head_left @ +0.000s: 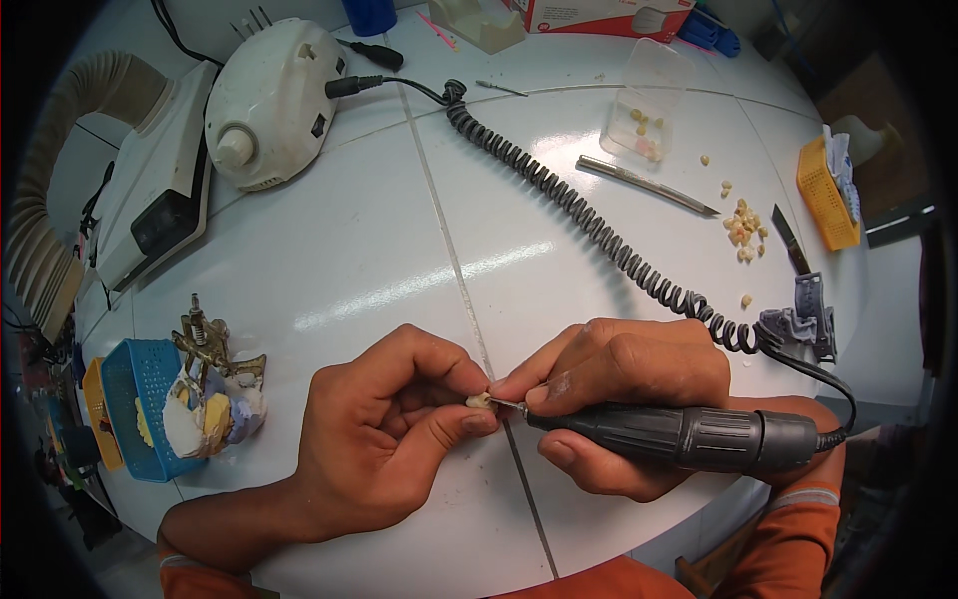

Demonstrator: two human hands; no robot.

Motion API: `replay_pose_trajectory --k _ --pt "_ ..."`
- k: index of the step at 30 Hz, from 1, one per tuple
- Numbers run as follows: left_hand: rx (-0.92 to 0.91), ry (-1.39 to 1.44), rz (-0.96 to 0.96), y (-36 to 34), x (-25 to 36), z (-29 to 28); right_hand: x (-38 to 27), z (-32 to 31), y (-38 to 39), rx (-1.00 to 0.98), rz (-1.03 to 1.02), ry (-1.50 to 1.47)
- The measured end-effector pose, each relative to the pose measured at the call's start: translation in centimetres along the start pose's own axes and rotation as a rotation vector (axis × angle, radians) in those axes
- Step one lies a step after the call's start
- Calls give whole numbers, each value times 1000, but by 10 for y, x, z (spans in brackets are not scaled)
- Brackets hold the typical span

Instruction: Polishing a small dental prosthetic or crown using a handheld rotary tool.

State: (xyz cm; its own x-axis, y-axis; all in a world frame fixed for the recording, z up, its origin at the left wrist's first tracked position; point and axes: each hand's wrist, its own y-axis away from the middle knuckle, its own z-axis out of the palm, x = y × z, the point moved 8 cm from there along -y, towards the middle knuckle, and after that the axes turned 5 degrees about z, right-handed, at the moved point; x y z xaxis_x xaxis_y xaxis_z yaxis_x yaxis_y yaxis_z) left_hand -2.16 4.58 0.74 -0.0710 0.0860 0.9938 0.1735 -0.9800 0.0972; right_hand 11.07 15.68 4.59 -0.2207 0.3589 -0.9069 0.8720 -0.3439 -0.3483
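Observation:
Between the thumb and fingertips of my left hand (pixel 384 424) is a small cream-coloured artificial tooth (pixel 481 400). My right hand (pixel 629 384) is wrapped round a black rotary handpiece (pixel 689 437), held like a pen. The thin metal bur (pixel 507 403) at its front points left and appears to touch the tooth. Whether the bur is spinning cannot be seen. A coiled black cord (pixel 589 225) runs from the handpiece's rear end, up across the table, to the white control unit (pixel 269 105) at the far left.
A craft knife (pixel 647 186) lies at the right, beside loose teeth (pixel 743 228) and a clear box (pixel 639 125). Near the right edge are a grey clamp-like piece (pixel 806 317) and a yellow basket (pixel 828 195). A dental articulator with a cast (pixel 212 394) and a blue basket (pixel 140 409) stand left.

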Motion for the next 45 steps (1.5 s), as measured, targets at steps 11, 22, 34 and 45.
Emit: replay_pose_trajectory --k 11,22,34,45 --pt "79 127 52 0 -2 -2 2 -4 1 -26 79 -11" --pt "50 113 -23 0 -3 0 6 -4 3 -49 150 17" --pt "39 68 -25 0 -3 1 8 -4 1 27 64 18" --pt "38 46 -24 0 -3 1 6 -5 0 13 92 37"
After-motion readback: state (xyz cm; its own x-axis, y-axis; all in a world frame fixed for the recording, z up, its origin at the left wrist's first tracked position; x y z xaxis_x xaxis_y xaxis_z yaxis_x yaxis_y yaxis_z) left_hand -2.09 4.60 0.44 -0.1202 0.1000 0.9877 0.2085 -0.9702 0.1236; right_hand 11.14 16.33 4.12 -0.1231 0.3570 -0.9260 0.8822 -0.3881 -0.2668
